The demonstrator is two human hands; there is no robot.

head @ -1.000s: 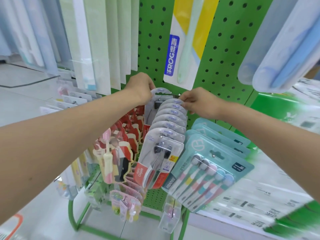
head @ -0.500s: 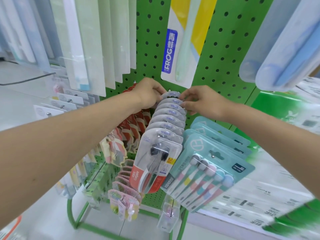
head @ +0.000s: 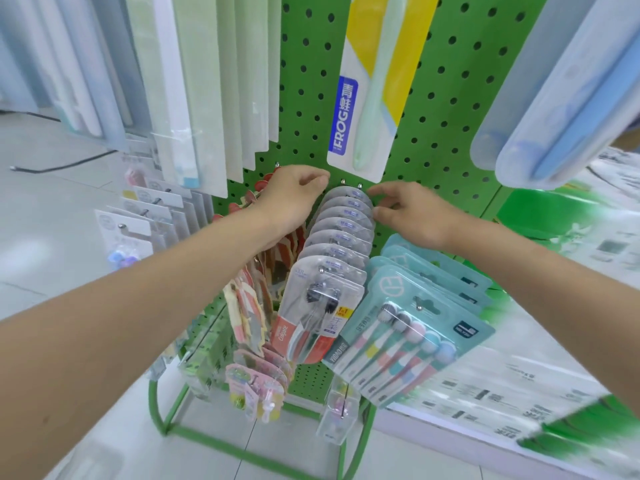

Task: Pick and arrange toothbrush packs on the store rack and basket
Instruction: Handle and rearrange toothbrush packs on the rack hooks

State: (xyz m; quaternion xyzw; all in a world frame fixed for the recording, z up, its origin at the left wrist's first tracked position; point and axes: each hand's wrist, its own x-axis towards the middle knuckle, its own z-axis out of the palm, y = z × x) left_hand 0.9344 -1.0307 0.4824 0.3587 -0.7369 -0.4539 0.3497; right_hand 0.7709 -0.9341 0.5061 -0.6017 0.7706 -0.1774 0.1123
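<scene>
**Squaring up the hung row at the pegboard**

The green rack (head: 450,98) fills your view from centre to 12 o'clock. The row of Colgate toothbrush packs (head: 341,244) hangs on its peg and runs from the board toward 6 o'clock, with the teal packs (head: 426,327) at its 4 o'clock. Your hands are apart at the row's back end. Your left hand (head: 294,199) sits at 10 o'clock with fingers curled; I cannot tell whether it pinches anything. Your right hand (head: 412,216) sits at 2 o'clock, fingers loose, gripping nothing. You seem to be seating the rear pack, so press both edges evenly toward the board, keep the front pack behind the peg tip (head: 322,270), and avoid nudging the teal packs.
</scene>
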